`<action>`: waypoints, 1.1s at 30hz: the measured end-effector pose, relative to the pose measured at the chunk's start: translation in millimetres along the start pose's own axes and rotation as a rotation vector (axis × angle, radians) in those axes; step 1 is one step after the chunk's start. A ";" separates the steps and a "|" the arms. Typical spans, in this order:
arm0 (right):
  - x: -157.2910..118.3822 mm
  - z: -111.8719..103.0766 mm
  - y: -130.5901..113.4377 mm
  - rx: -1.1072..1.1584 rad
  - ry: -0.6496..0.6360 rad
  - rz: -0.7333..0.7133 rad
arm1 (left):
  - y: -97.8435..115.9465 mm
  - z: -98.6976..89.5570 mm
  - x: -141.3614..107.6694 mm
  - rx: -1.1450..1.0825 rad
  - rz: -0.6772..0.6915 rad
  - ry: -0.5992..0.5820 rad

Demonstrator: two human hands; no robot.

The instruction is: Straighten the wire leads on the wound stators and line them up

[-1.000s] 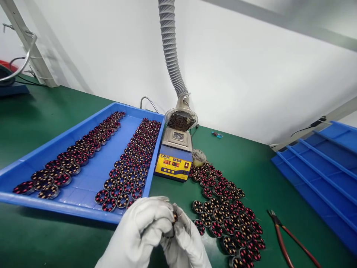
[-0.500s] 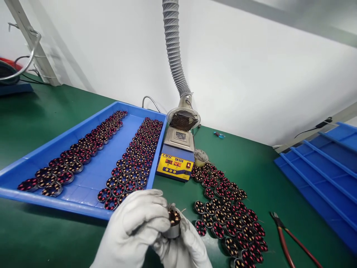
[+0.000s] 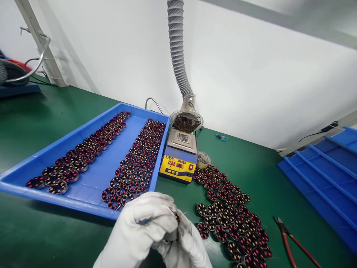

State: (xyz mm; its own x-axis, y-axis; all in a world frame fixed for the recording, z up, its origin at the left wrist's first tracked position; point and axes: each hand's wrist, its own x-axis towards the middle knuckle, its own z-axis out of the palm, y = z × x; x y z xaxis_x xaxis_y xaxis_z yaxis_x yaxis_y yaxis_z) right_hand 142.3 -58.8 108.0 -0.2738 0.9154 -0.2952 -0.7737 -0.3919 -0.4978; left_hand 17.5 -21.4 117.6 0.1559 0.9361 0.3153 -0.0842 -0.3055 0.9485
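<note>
Both my hands wear white gloves and meet at the lower centre, around one small round metal part (image 3: 171, 235) with a dark inside. My left hand (image 3: 142, 227) has its fingers curled over the top and left of the part, covering most of it. From the right and below, my right hand (image 3: 189, 242) holds the same part, with thin wire ends showing by its fingertips. Just behind my left hand is the blue tray (image 3: 97, 178), with similar round parts in two groups. Many more round parts (image 3: 220, 232) lie on the green table right of my hands.
A yellow and blue heating unit (image 3: 178, 165) stands behind my hands under a grey duct hose (image 3: 178, 52). Beside it is a small cup (image 3: 203, 159). Red-handled cutters (image 3: 287, 238) lie at the right, near stacked blue trays (image 3: 323, 178).
My left fingers have moved right over the top of the held part, hiding more of it. The whole view has shifted slightly, so the table items appear further right.
</note>
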 end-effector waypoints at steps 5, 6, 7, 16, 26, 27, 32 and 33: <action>3.0 -12.1 2.4 -0.039 0.036 -0.036 | 6.3 -0.8 1.8 0.011 -0.162 0.168; 4.8 -14.2 4.2 -0.031 0.052 -0.053 | 6.5 -0.4 1.6 0.042 -0.160 0.110; 6.7 -15.4 6.3 -0.016 0.067 -0.070 | 6.3 0.4 1.4 0.065 -0.144 0.039; 0.7 -10.9 -1.9 0.019 0.036 0.022 | -3.4 -7.1 -5.8 0.096 -0.103 0.242; -0.5 -17.3 -1.6 -0.123 0.092 -0.034 | -16.8 -1.9 -10.1 0.198 0.259 -0.147; -1.8 -17.9 -2.7 -0.127 0.096 -0.029 | -19.3 -2.3 -10.5 0.162 0.208 -0.144; -4.6 -21.8 -5.9 -0.130 0.114 -0.014 | -20.6 -4.4 -8.9 0.023 -0.108 -0.222; -4.2 -21.6 -5.7 -0.127 0.108 -0.010 | -17.2 -3.4 -6.5 0.001 -0.124 -0.231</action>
State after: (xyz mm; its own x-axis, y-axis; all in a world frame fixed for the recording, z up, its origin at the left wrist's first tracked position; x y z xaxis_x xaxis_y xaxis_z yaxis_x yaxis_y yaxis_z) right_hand 160.2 -62.4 94.4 -0.1980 0.9069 -0.3720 -0.6958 -0.3974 -0.5983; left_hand 14.6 -21.6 99.1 0.3860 0.9016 0.1950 -0.0491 -0.1910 0.9804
